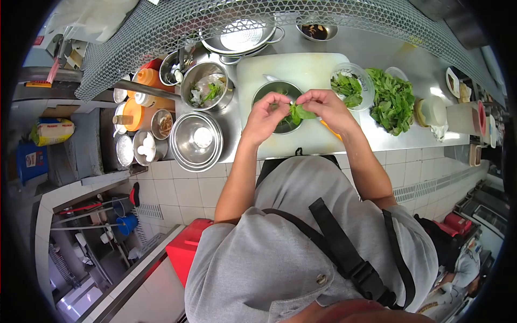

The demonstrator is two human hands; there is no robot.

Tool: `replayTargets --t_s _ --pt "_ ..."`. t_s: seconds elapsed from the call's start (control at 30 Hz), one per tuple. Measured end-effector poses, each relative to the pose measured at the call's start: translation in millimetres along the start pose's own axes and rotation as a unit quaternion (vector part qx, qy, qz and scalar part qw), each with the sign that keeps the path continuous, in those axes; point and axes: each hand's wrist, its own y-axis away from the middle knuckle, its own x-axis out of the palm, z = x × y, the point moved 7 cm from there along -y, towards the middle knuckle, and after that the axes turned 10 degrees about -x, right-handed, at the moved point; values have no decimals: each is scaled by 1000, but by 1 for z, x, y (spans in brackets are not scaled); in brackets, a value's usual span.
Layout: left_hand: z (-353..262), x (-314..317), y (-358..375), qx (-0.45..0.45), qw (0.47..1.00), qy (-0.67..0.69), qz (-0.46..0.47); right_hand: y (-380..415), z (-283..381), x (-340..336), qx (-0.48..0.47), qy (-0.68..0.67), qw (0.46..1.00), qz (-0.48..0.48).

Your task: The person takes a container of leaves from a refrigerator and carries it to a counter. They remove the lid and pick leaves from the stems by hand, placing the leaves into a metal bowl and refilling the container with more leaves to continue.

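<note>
My left hand and my right hand are close together, fingers pinched on a leafy green herb sprig. They hold it above a steel bowl, where some green shows inside. The bowl stands on a white cutting board. To the right of my right hand, a clear plastic bowl holds loose green leaves. Beyond it lies a large pile of leafy herbs. A narrow orange object is partly hidden under my right forearm.
On the left stand a steel pot with herb scraps, stacked steel bowls, a bowl of eggs and orange bottles. A colander and a bowl of dark sauce sit behind. Wire mesh hangs overhead.
</note>
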Motion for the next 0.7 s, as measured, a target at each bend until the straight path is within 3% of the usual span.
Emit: replayTargets --t_s 0.1,0.3,0.4,0.57,0.7 --pt "4 5 -1 -3 999 23 34 -4 1 5 -7 -22 1000 7" --pt "1 0 -2 29 999 -44 -11 -6 5 18 14 -9 999 35" --pt "-21 0 2 87 981 -165 -47 -10 0 16 21 34 998 49" --pt "-47 15 15 170 890 -419 -57 -14 -5 17 25 97 991 86" --pt "-51 10 15 227 839 -486 -89 -18 1 16 36 155 981 115"
